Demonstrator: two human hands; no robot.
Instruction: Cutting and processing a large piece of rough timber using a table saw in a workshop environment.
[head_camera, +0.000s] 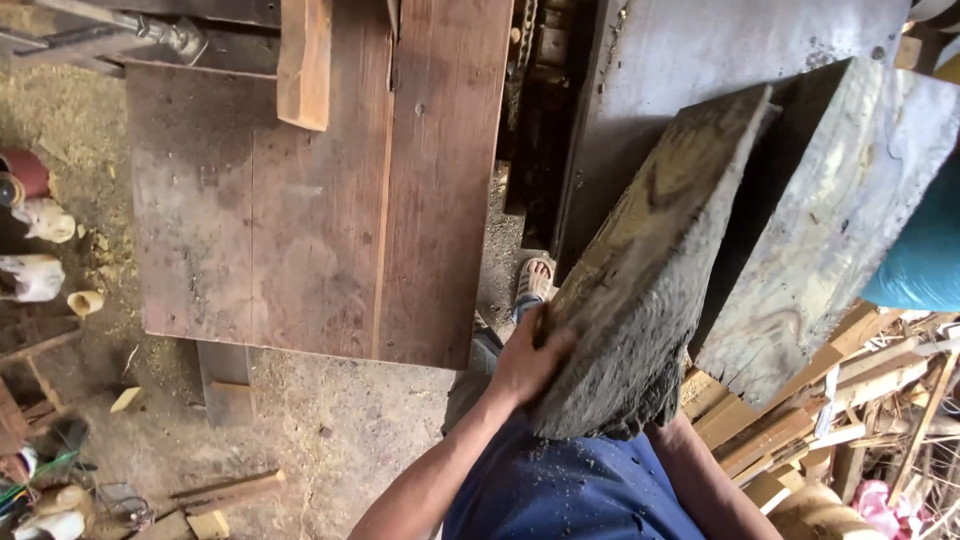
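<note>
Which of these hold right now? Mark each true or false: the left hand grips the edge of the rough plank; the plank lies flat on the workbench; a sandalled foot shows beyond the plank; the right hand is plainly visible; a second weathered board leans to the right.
1. True: the left hand grips the rough plank at its edge.
2. False: it is held up, tilted, beside the workbench.
3. True: the sandalled foot shows.
4. False: the right hand is hidden under the plank.
5. True: the second board leans there.

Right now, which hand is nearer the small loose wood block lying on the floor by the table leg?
Left. The left hand grips the weathered plank, closer to the block; the right hand is hidden behind the plank.
</note>
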